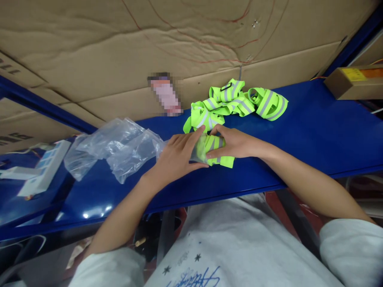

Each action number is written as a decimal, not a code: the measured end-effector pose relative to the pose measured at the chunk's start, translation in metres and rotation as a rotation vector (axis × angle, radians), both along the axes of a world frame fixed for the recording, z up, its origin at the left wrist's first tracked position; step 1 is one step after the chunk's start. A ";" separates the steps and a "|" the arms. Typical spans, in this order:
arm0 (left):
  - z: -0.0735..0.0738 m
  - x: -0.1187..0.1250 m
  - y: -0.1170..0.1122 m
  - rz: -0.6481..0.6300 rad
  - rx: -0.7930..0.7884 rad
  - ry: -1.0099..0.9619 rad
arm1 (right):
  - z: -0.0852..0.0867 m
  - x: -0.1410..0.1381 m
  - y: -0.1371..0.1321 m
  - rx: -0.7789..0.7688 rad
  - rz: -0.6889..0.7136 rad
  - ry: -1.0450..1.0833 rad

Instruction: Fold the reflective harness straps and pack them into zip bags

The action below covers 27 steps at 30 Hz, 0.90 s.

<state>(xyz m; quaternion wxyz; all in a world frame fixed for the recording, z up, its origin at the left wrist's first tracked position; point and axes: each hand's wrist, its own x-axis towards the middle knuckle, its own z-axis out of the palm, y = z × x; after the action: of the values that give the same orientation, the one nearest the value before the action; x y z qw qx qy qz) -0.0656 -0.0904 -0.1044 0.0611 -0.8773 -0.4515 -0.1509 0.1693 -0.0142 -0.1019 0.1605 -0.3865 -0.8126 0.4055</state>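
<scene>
- Compactness matters here, I judge: pressing the neon strap bundle flat and holding the clear bag wide should stop the loose end snagging.
- My left hand curves around the bag; my right hand grips the bundle, thumb on the near side.
- The bundle sits between both hands, over the blue surface, its left part apparently inside the bag.

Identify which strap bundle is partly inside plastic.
The bundle between left hand and right hand: plastic covers its left end; other bundles lie beyond, uncovered.
</scene>
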 end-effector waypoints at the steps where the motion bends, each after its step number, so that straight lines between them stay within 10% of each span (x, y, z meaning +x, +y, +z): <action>1: -0.003 0.000 0.000 -0.009 0.002 0.023 | 0.000 -0.001 -0.002 0.028 -0.009 -0.022; 16: -0.016 0.010 -0.005 0.048 0.118 -0.014 | -0.006 -0.011 -0.012 0.132 0.000 0.076; 27: -0.014 0.015 -0.012 0.127 0.191 -0.115 | -0.014 -0.020 -0.015 -0.390 0.035 0.604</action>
<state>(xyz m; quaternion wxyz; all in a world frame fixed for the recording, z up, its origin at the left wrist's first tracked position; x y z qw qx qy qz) -0.0507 -0.1022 -0.1180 0.1280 -0.8269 -0.4926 -0.2391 0.1493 -0.0293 -0.1164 0.3096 -0.2588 -0.6423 0.6516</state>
